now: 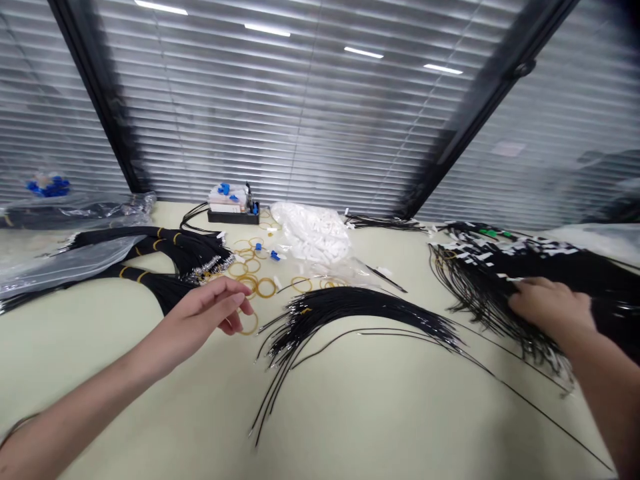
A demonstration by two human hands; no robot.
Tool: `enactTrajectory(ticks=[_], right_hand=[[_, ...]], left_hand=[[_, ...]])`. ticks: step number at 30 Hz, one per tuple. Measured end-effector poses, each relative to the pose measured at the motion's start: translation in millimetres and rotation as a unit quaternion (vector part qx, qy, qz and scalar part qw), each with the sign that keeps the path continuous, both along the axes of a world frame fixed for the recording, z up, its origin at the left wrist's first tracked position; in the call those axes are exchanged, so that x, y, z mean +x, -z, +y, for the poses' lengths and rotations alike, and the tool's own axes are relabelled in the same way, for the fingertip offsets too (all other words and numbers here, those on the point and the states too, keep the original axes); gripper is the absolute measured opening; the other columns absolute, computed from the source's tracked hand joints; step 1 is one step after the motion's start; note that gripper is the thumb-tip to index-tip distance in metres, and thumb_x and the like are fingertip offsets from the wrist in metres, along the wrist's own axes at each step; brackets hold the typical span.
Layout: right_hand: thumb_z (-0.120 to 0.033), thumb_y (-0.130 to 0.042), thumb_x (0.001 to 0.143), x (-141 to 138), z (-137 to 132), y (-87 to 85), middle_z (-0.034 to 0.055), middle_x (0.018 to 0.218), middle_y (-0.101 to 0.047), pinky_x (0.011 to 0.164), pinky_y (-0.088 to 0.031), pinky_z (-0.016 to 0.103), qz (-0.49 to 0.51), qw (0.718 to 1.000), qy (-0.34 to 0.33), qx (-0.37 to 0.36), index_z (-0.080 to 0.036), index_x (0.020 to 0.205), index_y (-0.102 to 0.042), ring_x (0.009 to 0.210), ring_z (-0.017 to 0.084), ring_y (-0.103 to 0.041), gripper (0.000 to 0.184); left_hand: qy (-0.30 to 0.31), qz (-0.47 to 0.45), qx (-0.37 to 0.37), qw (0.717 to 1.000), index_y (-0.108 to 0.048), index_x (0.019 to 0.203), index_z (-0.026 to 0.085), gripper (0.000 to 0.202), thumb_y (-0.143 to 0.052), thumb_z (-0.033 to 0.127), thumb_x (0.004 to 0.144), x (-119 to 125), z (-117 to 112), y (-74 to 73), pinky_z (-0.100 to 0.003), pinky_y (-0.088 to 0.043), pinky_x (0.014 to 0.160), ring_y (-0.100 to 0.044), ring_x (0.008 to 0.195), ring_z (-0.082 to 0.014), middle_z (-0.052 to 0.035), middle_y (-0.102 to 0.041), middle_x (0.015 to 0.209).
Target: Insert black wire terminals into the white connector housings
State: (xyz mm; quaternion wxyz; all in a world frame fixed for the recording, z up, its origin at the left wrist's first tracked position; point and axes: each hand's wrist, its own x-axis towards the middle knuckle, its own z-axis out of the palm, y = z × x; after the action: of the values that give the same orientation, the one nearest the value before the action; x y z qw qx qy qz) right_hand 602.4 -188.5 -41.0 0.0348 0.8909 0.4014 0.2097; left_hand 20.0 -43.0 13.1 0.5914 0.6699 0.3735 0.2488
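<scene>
My left hand (215, 308) hovers over the table beside loose yellow rubber bands (267, 288), fingers loosely curled and apart, nothing in them. To its right lies a fanned bundle of thin black cables (350, 303) with small metal tips, a few strands straying from it. My right hand (553, 307) reaches into a large pile of black cables with white tags (480, 293) at the right. Its fingers are closed at the tagged ends; the exact strand between them is partly hidden.
Banded black cable bundles (165, 250) and clear plastic bags (75, 263) lie at the left. Behind are a small black tray (233, 217), a bag of white pieces (317, 233) and blue clips (275, 255). A glass partition with blinds (280, 120) rises at the back edge.
</scene>
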Motion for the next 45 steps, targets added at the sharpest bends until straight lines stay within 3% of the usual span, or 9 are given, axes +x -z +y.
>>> enactTrajectory(ticks=[6,11,15,20,28,33,36,40,45], right_hand=[[-0.04,-0.046,0.09,-14.6,48.5,-10.5,0.0082,0.117,-0.051,0.092,-0.043,0.036,0.044,0.997,0.013,-0.057,-0.019,0.112,-0.054,0.106,0.016,-0.05,0.032],[-0.041,-0.046,0.09,-26.4,83.6,10.6,0.0069,0.102,-0.056,0.081,-0.048,0.031,0.084,0.994,0.012,-0.063,-0.014,0.106,-0.056,0.09,0.012,-0.055,0.032],[-0.038,-0.048,0.089,-36.4,85.4,18.2,0.0068,0.101,-0.056,0.08,-0.049,0.032,0.083,0.995,0.014,-0.045,-0.012,0.104,-0.055,0.09,0.013,-0.055,0.031],[-0.036,-0.047,0.09,-59.1,80.4,-2.1,0.007,0.104,-0.056,0.083,-0.047,0.03,0.089,0.996,-0.013,-0.025,-0.016,0.102,-0.057,0.093,0.012,-0.054,0.026],[-0.039,-0.048,0.088,-182.0,139.2,-43.2,0.0071,0.111,-0.055,0.095,-0.039,0.037,0.126,0.961,-0.244,0.032,-0.015,0.103,-0.058,0.104,0.016,-0.05,0.029],[-0.032,-0.05,0.083,-280.4,138.3,-56.1,-0.0018,0.073,-0.064,0.062,-0.044,0.022,0.215,0.892,-0.398,-0.022,-0.021,0.085,-0.067,0.064,0.01,-0.057,0.021],[-0.031,-0.051,0.082,-321.8,139.3,-50.8,-0.001,0.079,-0.065,0.064,-0.045,0.023,0.221,0.864,-0.451,-0.036,-0.025,0.096,-0.067,0.069,0.011,-0.058,0.022],[-0.033,-0.051,0.086,-342.7,169.6,-34.0,0.009,0.106,-0.058,0.086,-0.045,0.036,0.202,0.866,-0.458,-0.006,-0.016,0.105,-0.06,0.099,0.017,-0.053,0.027],[-0.035,-0.05,0.088,-340.1,208.4,-12.6,0.0069,0.104,-0.056,0.092,-0.042,0.037,0.275,0.86,-0.43,0.009,-0.014,0.096,-0.059,0.1,0.014,-0.052,0.025]], left_hand=[[-0.002,0.011,0.011,1.0,-0.06,0.093,0.02,0.028,-0.052,0.045,0.084,-0.4,-0.3,0.1,-0.026,-0.046,0.067,-0.055,0.069,-0.0127,-0.0027,-0.061,0.088],[0.001,0.022,0.01,1.0,-0.06,0.089,0.02,0.029,-0.052,0.047,0.084,-0.4,0.7,2.1,-0.027,-0.046,0.067,-0.054,0.068,-0.0131,-0.0028,-0.061,0.083],[0.007,0.024,0.01,1.0,-0.06,0.09,0.021,0.028,-0.052,0.046,0.084,-1.7,1.6,3.4,-0.026,-0.045,0.066,-0.054,0.068,-0.0132,-0.0024,-0.061,0.082],[0.013,0.014,0.005,1.0,-0.059,0.091,0.019,0.029,-0.052,0.046,0.084,-1.6,-0.5,2.4,-0.026,-0.045,0.066,-0.054,0.067,-0.0128,-0.0028,-0.061,0.083],[-0.011,0.004,0.019,1.0,-0.058,0.094,0.017,0.025,-0.051,0.039,0.085,-2.0,4.2,0.5,-0.026,-0.046,0.066,-0.057,0.07,-0.0133,-0.0047,-0.063,0.086],[-0.036,0.001,0.019,0.999,-0.057,0.094,0.015,0.023,-0.051,0.035,0.084,-3.0,7.0,-3.3,-0.024,-0.045,0.065,-0.055,0.068,-0.0112,-0.0032,-0.062,0.084],[-0.027,-0.005,0.013,1.0,-0.056,0.092,0.015,0.021,-0.05,0.033,0.084,-2.3,6.0,-3.3,-0.024,-0.044,0.065,-0.055,0.068,-0.0108,-0.0029,-0.062,0.083],[-0.012,-0.01,0.014,1.0,-0.055,0.091,0.015,0.02,-0.05,0.033,0.085,-1.3,6.4,-0.3,-0.024,-0.044,0.064,-0.054,0.065,-0.0097,-0.0025,-0.061,0.081],[-0.018,0.001,0.018,1.0,-0.055,0.091,0.015,0.019,-0.05,0.032,0.085,-1.8,7.5,2.1,-0.022,-0.044,0.061,-0.054,0.063,-0.0085,-0.0019,-0.061,0.081]])
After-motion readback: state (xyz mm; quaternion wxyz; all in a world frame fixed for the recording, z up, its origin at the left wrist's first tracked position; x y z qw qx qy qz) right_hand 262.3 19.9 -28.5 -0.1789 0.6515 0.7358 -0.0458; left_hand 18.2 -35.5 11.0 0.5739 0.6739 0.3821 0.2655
